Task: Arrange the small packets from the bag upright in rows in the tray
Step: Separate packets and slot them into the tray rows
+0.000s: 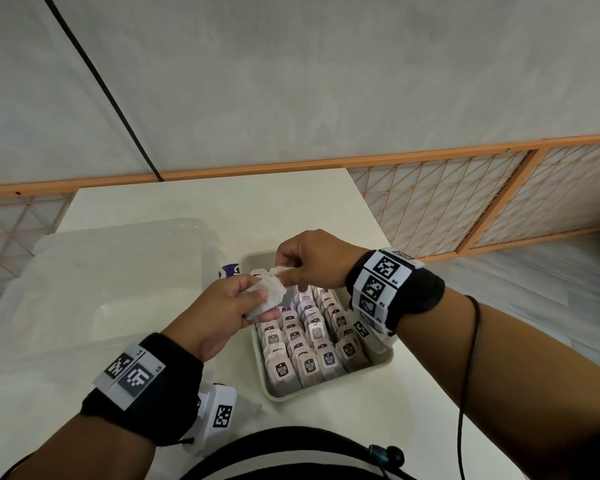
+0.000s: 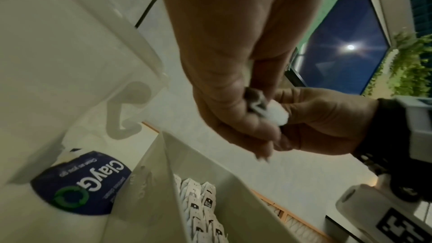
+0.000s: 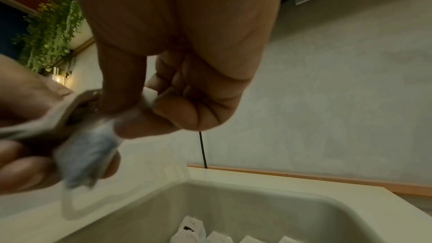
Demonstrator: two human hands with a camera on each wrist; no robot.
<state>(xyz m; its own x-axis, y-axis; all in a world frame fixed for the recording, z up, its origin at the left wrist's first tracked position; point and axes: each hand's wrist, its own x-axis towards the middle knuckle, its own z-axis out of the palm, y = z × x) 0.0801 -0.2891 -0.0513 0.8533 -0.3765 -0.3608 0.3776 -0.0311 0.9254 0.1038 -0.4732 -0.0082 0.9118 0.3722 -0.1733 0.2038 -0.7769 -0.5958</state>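
Above the far end of the tray [image 1: 383,355], the left hand [image 1: 227,311] grips a small bunch of packets [image 1: 269,296] while the right hand [image 1: 312,259] pinches one off, probably to stand it in the unfilled far rows.

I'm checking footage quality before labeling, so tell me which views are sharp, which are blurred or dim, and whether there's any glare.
Head view: evenly lit and sharp, packets in the tray readable, edges bowed by the wide lens. Left wrist view: dim, the left hand soft, a flaring light in the window. Right wrist view: dim, the packets at the right hand smeared by motion blur.
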